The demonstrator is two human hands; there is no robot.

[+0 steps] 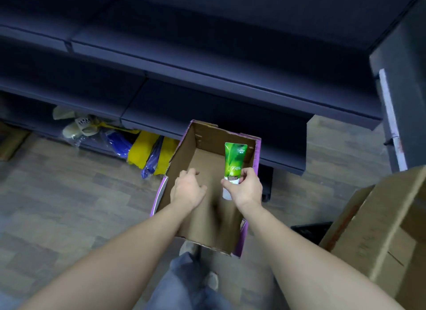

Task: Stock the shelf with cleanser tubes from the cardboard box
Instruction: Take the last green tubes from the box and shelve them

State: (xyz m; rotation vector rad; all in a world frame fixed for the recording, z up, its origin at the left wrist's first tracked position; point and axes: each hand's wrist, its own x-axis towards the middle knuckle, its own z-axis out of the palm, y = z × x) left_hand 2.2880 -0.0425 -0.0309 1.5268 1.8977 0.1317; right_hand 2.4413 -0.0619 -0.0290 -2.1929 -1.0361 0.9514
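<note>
Hidden: your right hand [244, 188] is covering the green cleanser tube [234, 162] at its white cap end | Axis: tube is standing upright, crimped end pointing toward the shelf [214, 106] | Place: over the open cardboard box [182, 148] | Hands: right is clamping the tube; left hand [187, 189] is hanging loosely curled, holding nothing.

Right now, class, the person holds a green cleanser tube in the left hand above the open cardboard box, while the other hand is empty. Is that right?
Not quite: the head view shows the green cleanser tube held in the right hand, not the left. The left hand is the empty one. Both are above the open cardboard box, as stated.
</note>
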